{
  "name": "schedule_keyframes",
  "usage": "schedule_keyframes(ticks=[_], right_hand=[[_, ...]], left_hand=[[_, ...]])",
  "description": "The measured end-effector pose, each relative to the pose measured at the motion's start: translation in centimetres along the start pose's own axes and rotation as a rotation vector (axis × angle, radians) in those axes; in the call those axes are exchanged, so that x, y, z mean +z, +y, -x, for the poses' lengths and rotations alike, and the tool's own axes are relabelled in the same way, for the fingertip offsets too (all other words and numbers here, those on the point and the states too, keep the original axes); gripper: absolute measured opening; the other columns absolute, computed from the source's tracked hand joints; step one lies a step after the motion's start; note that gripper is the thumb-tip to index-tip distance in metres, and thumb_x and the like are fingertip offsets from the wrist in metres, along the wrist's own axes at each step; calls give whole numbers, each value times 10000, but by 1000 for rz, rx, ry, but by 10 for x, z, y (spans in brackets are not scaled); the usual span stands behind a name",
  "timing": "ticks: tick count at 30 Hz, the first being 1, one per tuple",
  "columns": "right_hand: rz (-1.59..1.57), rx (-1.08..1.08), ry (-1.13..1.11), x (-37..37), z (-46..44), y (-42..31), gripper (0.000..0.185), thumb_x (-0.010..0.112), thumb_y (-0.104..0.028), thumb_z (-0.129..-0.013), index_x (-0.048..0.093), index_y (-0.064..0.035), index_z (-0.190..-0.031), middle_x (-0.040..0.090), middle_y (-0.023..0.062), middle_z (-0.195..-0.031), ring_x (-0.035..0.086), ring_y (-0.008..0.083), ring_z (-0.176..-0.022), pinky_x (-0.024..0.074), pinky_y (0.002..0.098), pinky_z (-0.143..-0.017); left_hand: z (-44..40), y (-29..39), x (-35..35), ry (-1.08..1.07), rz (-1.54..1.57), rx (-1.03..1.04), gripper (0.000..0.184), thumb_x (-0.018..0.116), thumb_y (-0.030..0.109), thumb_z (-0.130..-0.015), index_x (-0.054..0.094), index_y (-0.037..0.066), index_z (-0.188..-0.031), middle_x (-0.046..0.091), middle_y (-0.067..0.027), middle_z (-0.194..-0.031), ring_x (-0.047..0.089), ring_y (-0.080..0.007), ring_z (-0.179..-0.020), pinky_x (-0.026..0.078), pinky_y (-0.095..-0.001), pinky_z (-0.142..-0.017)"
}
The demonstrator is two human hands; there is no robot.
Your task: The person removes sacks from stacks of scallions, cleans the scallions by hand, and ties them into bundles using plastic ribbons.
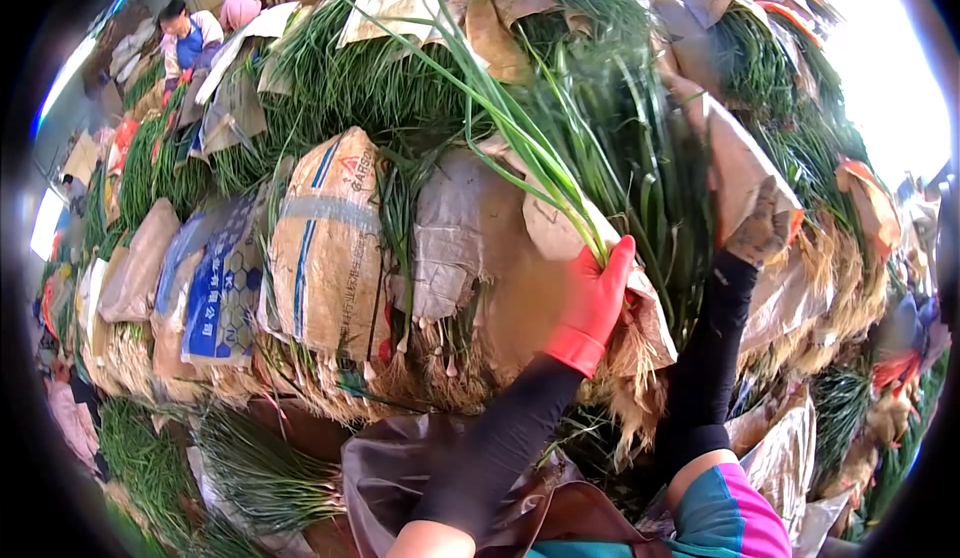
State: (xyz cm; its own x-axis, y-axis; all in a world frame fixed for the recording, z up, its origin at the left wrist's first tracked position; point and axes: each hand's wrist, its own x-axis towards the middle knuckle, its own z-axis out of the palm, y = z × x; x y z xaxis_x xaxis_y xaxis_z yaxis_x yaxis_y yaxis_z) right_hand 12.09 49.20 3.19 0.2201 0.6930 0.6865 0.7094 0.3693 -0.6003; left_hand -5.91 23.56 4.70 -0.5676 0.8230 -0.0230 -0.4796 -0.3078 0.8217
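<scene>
My left hand (598,300), in a red rubber glove, is closed around the lower ends of a few long green onions (540,153). Their leaves fan up and to the left, above the stacked bundles. A tan wrapper (555,228) lies just behind that hand. My right hand (762,226), in a dirt-covered glove, rests against a brown sack wrapper (740,153) on the right, with at least one finger stretched upward. Its other fingers are partly hidden. Between my hands hangs a thick bunch of loose green onion leaves (640,158).
Wrapped onion bundles, including a printed tan sack (328,248) and a blue-printed sack (225,283), form a tall stack with roots facing me. More onions (270,468) lie low at left. A brown apron (400,458) covers my lap. Another person (188,43) is at upper left.
</scene>
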Motion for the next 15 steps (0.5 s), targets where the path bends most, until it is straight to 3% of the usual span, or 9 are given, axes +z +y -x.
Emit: schedule_keyframes(ticks=[4, 5, 6, 9, 11, 12, 13, 14, 15], right_hand=[[-77, -133, -57, 52, 9, 10, 421, 563, -279, -844, 545, -3, -1161, 571, 206, -1104, 530, 315, -1058, 444, 372, -860], [-66, -168, -129, 69, 35, 15, 431, 564, -294, -847, 544, 1, -1161, 567, 214, -1114, 525, 319, -1070, 440, 374, -866], [-49, -198, -196, 81, 58, 22, 442, 565, -310, -851, 544, 5, -1161, 563, 222, -1125, 520, 324, -1082, 437, 375, -872], [-27, -250, -267, 100, 99, 13, 478, 567, -356, -861, 542, 16, -1161, 551, 244, -1157, 506, 336, -1118, 428, 379, -891], [58, -228, -292, 99, 100, 2, 491, 566, -404, -856, 566, -4, -1141, 564, 253, -1132, 514, 357, -1104, 443, 395, -872], [-5, -185, -333, 100, 97, 9, 504, 568, -411, -852, 556, -11, -1157, 577, 239, -1116, 528, 362, -1080, 443, 398, -869], [-76, -147, -373, 95, 94, -1, 518, 570, -418, -848, 546, -17, -1174, 591, 226, -1099, 542, 367, -1056, 443, 401, -867], [57, -231, -225, 85, 97, -9, 450, 583, -402, -839, 587, -34, -1100, 628, 190, -1031, 580, 364, -980, 453, 394, -855], [76, -209, -398, 71, 96, -21, 410, 579, -373, -847, 593, -28, -1068, 628, 180, -1029, 584, 351, -964, 450, 395, -858]], left_hand=[[-31, -46, -23, 85, -120, -79, 319, 580, 329, -889, 614, 18, -952, 621, -7, -754, 572, -93, -658, 442, -260, -590], [-38, -50, -22, 131, -63, -106, 167, 582, 240, -891, 581, 78, -853, 553, 20, -641, 519, -80, -526, 404, -223, -455], [-52, -72, -41, 155, -215, -202, 171, 573, 248, -892, 579, 79, -869, 561, 10, -640, 523, -90, -513, 403, -228, -433], [-73, -93, -80, 218, -227, -221, 178, 541, 267, -898, 564, 95, -859, 579, -11, -636, 565, -119, -517, 402, -242, -391], [-72, -89, -93, 127, -247, -167, 160, 536, 243, -902, 560, 94, -849, 583, -22, -643, 585, -129, -545, 443, -254, -434], [-65, -76, -84, 112, -60, -186, 153, 524, 215, -908, 560, 77, -851, 597, -45, -701, 596, -147, -572, 500, -281, -516], [-60, -67, -88, 76, -70, -213, 161, 516, 210, -912, 568, 61, -883, 606, -59, -777, 604, -158, -624, 519, -300, -559], [-55, -57, -92, 40, -82, -239, 174, 508, 205, -917, 576, 45, -916, 616, -72, -854, 613, -169, -676, 537, -318, -602], [-45, -39, -92, 2, -67, -251, 190, 507, 210, -920, 582, 37, -947, 619, -75, -899, 616, -172, -717, 542, -325, -614]])
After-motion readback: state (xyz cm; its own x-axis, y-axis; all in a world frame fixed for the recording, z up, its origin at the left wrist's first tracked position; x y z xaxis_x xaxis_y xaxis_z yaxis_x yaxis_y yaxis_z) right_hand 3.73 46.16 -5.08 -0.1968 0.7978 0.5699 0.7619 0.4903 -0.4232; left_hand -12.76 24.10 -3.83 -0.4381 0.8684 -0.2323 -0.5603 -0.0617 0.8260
